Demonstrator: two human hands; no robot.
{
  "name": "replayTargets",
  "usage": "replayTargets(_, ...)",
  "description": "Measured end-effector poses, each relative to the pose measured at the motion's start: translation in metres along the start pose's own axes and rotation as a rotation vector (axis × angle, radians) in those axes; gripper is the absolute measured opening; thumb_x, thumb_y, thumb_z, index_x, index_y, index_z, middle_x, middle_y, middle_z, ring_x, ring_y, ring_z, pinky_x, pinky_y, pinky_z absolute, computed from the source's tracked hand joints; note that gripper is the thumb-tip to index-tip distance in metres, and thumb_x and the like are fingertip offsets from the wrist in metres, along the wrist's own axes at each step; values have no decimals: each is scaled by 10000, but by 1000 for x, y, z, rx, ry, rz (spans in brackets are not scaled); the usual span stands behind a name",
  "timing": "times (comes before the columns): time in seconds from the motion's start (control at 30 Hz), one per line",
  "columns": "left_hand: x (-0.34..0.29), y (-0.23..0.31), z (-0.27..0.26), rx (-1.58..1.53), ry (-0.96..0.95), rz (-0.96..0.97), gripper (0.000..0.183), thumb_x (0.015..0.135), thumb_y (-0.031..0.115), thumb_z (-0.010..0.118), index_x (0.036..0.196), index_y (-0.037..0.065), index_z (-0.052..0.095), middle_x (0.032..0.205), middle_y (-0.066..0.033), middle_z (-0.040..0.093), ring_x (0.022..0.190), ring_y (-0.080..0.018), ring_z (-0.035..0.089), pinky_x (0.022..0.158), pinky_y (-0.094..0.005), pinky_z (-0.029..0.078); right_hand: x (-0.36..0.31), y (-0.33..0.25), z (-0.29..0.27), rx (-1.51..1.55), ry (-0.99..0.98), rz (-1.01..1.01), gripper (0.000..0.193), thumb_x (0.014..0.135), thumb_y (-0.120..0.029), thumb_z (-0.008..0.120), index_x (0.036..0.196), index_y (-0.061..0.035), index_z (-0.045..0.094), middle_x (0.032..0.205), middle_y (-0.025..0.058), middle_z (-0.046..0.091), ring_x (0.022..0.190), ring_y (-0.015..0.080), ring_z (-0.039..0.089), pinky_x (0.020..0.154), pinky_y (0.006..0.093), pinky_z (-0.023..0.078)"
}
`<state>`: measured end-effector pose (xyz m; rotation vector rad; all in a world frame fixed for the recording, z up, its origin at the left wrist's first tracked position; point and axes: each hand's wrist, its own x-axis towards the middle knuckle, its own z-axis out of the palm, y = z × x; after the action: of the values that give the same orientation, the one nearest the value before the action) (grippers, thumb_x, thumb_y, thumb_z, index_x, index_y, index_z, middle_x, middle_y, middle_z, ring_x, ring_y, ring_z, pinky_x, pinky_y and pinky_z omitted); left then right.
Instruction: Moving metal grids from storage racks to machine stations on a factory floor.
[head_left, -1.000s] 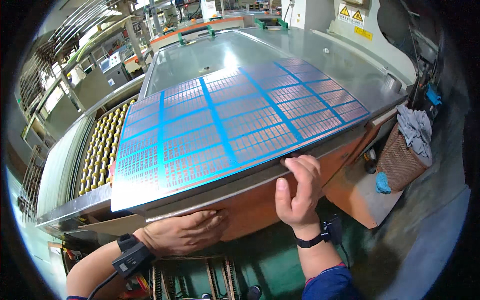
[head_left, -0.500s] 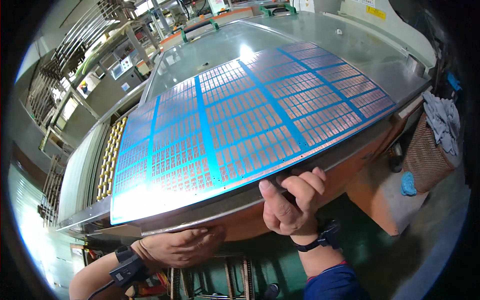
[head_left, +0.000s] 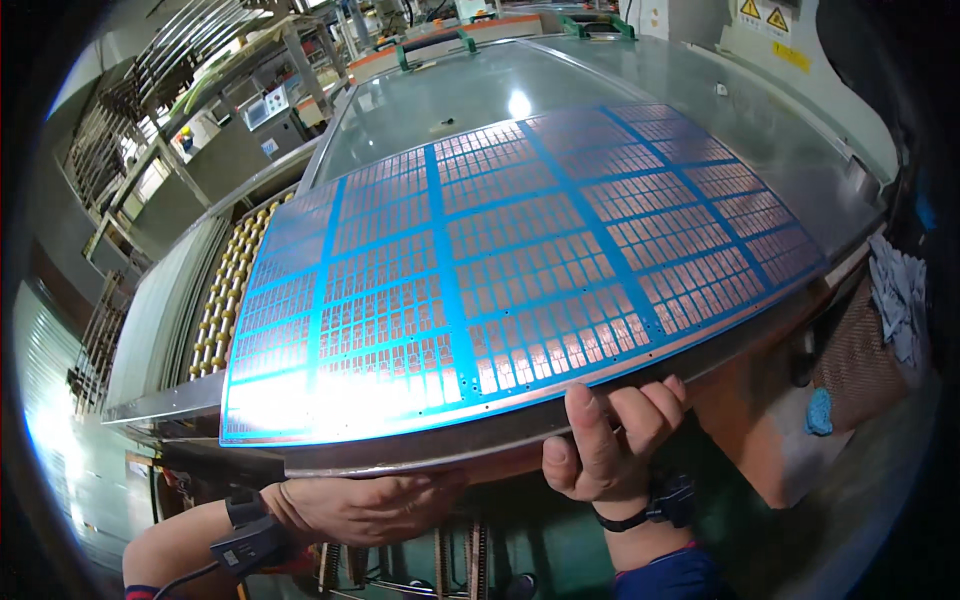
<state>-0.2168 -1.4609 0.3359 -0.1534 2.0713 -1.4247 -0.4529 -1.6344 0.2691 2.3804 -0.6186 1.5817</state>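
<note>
A large thin blue panel (head_left: 500, 260) with a grid of copper-coloured patterned blocks is tilted up over a grey metal table (head_left: 470, 90). My right hand (head_left: 610, 440) grips its near edge from below, thumb on the rim, a dark watch on the wrist. My left hand (head_left: 370, 505) lies flat under the near edge at the left, supporting it, with a black wrist device on the forearm.
Rows of yellow conveyor rollers (head_left: 225, 300) run along the table's left side. Orange machine housing (head_left: 760, 420) sits below the table at right. A brown mesh basket (head_left: 870, 350) with grey cloths stands at the right. Metal racks (head_left: 180, 60) fill the back left.
The panel's near edge has risen and come closer to me, tilting steeper. My right hand shifted from lying against the edge to gripping it from beneath; my left hand stayed under the left part.
</note>
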Motion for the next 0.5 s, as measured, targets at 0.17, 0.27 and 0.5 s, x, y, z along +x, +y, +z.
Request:
replayTargets(0.17, -2, -26, -3, -637, 11, -77, 423, 922, 262, 599, 1306, 84, 602, 1371, -129, 587, 1286, -263, 559, 1080, -412, 492, 2, -5, 0, 37, 39, 51, 387, 946, -403, 541, 1306, -275, 599, 1071, 30, 453, 982, 232, 425, 1047, 484, 302)
replayTargets(0.27, -5, -24, -6, -612, 36, -154, 395, 935, 254, 579, 1303, 116, 617, 1357, -102, 595, 1315, -245, 528, 1116, -419, 453, 2, -4, -2, -37, -1, 5, 391, 983, -424, 452, 1305, -217, 534, 1110, 55, 455, 1017, 243, 422, 1062, 495, 303)
replayTargets(0.5, -6, -18, -1, -541, 57, -138, 400, 937, 208, 573, 1324, 107, 595, 1322, -95, 606, 1274, -246, 559, 1106, -413, 460, 2, 0, 3, -46, 44, 6, 358, 970, -443, 461, 1259, -252, 551, 1086, 30, 447, 1001, 222, 409, 1018, 474, 315)
